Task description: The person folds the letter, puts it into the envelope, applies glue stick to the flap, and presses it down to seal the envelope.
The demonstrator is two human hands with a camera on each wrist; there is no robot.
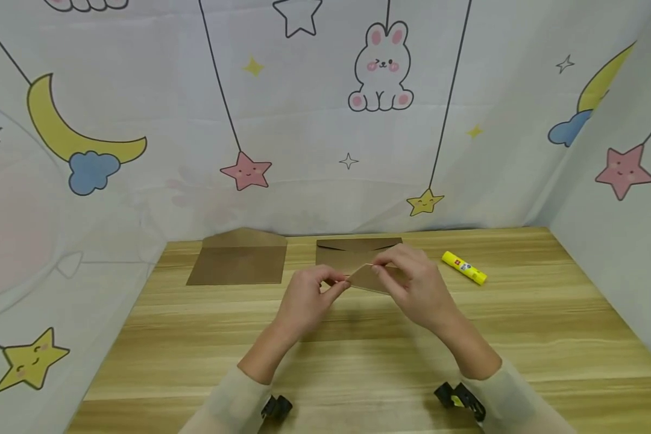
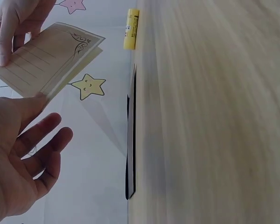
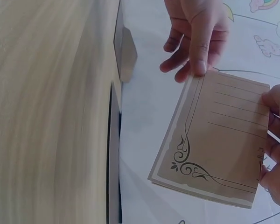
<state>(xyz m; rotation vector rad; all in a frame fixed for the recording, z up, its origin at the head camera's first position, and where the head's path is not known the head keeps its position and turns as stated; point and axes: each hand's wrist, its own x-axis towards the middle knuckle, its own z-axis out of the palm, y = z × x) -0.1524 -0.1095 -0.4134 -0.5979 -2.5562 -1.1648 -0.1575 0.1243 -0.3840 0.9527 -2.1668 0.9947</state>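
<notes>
Between the two hands is a folded brown sheet of letter paper point(image 3: 224, 135), printed with ruled lines and a scrolled corner border. My left hand point(image 1: 306, 298) pinches one edge between thumb and index finger, its other fingers loosely bent. On the opposite edge, the right hand point(image 1: 418, 289) grips the paper with thumb and fingers. The left wrist view shows the paper point(image 2: 42, 60) raised above the table, tilted, its layers slightly apart along one side. Behind the hands lies a brown envelope point(image 1: 333, 256), partly covered by them.
A second brown envelope point(image 1: 235, 265) lies at the back left with its flap raised toward the curtain. To the right of the hands is a yellow glue stick point(image 1: 463, 267). A patterned white curtain point(image 1: 314, 120) borders the wooden table point(image 1: 352, 374) at the back and sides.
</notes>
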